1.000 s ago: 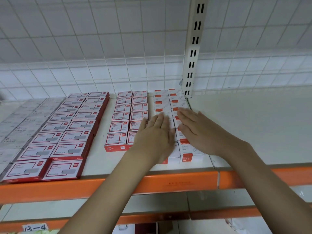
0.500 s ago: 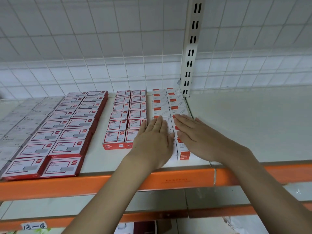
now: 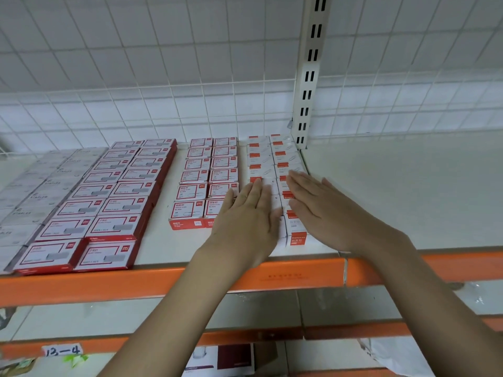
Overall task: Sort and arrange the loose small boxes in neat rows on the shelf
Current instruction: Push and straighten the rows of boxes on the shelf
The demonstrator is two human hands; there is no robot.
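Hands lie flat over the right-hand block of small boxes [image 3: 272, 159] on the shelf [image 3: 394, 191]: the left hand [image 3: 249, 221] covers the near part of the block's left column, the right hand [image 3: 329, 210] its right column. Fingers on both are straight and close together, palms down, pressing or resting on the box tops and gripping nothing. This block sits two columns wide, running from near the orange front rail [image 3: 299, 270] back toward the slotted upright [image 3: 309, 77]. Left of it stands a second two-column block with red-framed labels [image 3: 206, 170], then larger red-sided boxes [image 3: 119, 191], then pale grey boxes [image 3: 30, 191] at the far left.

Risk, as I judge it, lies in uneven pressure. A push from one palm harder than the other could skew the columns or slide the nearest boxes toward the rail, where they already sit close to the edge. Pressing down and sideways at once might buckle a light carton or ride one box up over its neighbour.

Boxes look like thin printed card, flat rectangular cartons with smooth, faintly glossy faces, white with red bands. Shelf board appears pale, smooth and matte, so the cartons would probably slide easily. Behind runs a white wire grid [image 3: 163, 110] of thin rods.
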